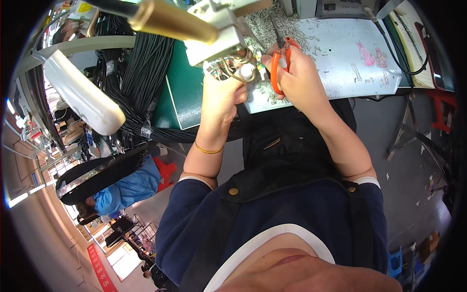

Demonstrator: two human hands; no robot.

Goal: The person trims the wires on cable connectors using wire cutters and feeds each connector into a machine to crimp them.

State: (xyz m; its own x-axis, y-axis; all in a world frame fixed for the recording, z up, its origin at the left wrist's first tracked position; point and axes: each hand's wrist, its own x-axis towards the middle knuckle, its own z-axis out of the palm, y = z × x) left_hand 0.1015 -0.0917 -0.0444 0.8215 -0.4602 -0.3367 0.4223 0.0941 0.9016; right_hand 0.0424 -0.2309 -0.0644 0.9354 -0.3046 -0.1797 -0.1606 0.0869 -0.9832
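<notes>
My right hand [301, 75] is closed round an orange-handled tool [275, 73] with a dark, narrow tip; whether it is scissors or pliers I cannot tell. The tip points away from me over a heap of small silvery metal pieces [311, 36]. Just left of it, my left hand [223, 95] has its fingers curled in beneath the head of a metal machine [219, 44]. Small coloured parts and wires [217, 70] show above its fingers, and what these grip is partly hidden by the machine. Both hands are close together over the table edge.
A brass-coloured cylinder [172, 22] juts in overhead. Thick bundles of black cable [146, 63] hang on the left, beside a green work surface [182, 92]. A grey box with a plugged cable [343, 7] stands at the back. A person in blue [129, 187] sits farther left.
</notes>
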